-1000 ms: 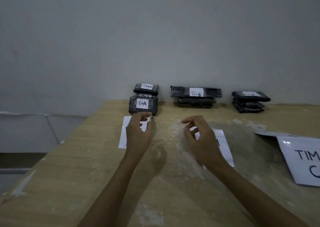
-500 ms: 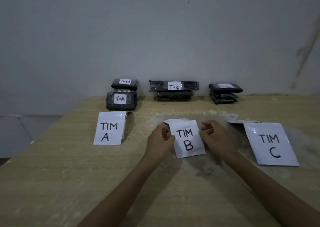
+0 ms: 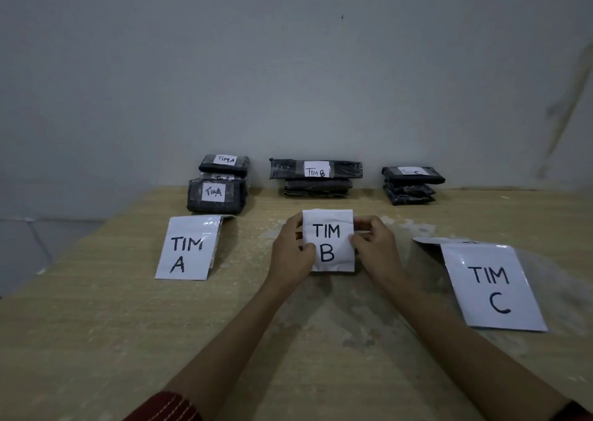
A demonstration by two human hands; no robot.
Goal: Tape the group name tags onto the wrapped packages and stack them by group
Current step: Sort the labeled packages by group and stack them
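Head view: left hand (image 3: 290, 254), right hand (image 3: 375, 249) at TIM B sign (image 3: 328, 228) sides

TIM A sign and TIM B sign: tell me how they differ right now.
The TIM A sign lies untouched on the table; the TIM B sign is pinched at its side edges by the left hand and the right hand. The TIM A sign sits left, before the A-tagged packages; the TIM B sign sits centre. Both are white sheets with black handwritten lettering.
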